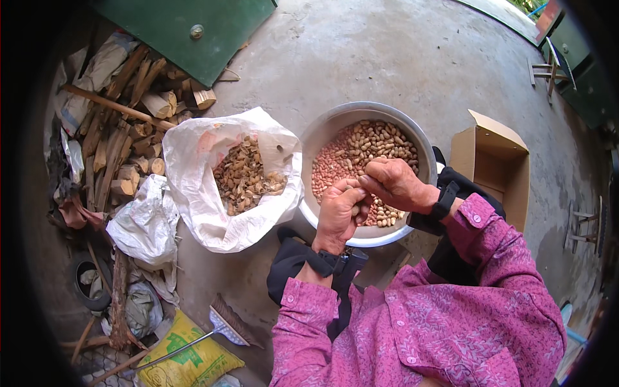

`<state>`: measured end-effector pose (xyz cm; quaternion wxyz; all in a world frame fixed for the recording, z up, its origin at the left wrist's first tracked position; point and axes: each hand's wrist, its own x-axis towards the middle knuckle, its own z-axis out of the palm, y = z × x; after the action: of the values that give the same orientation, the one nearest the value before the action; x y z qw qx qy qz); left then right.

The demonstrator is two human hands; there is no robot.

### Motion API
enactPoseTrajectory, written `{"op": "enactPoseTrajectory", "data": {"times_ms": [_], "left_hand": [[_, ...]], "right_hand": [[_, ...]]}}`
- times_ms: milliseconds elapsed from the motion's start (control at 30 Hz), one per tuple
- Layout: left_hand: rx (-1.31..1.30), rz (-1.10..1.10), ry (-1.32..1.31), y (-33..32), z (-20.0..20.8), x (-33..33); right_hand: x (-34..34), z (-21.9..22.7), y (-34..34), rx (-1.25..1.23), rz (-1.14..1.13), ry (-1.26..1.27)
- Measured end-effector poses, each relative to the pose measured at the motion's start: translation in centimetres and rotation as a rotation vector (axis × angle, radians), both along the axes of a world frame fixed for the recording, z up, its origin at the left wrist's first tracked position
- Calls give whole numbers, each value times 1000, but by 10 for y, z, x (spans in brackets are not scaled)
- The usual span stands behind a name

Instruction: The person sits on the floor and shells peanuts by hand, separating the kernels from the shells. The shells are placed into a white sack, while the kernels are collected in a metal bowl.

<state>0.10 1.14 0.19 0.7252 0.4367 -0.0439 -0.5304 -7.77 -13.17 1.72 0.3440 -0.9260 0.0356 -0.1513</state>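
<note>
A wide metal basin (324, 127) stands in front of me, with shelled pink peanut kernels (327, 166) on its left side and unshelled peanuts (385, 137) at the back and right. Above it, my left hand (340, 213) is closed, its fingers curled around what looks like a peanut. My right hand (398, 183) meets it in a pinch, fingertips touching the left thumb and forefinger; whatever sits between them is hidden. Just left of the basin, an open white woven sack (185, 151) holds broken peanut shells (244, 175).
An open cardboard box (521, 184) stands right of the basin. At the left lie stacked firewood (132, 138) and a white plastic bag (149, 219). A brush with a long handle (229, 326) rests by a yellow bag (193, 355). A green door panel (187, 48) is at the far left.
</note>
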Motion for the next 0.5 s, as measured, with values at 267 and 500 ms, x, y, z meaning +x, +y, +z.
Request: {"op": "enactPoseTrajectory", "data": {"times_ms": [267,500], "left_hand": [[-3,142,85,-4,2,-6],[-22,238,119,-8,1,-8]], "right_hand": [[2,-5,6,-71,-40,-90],[6,-4,12,-51,-78,-128]]}}
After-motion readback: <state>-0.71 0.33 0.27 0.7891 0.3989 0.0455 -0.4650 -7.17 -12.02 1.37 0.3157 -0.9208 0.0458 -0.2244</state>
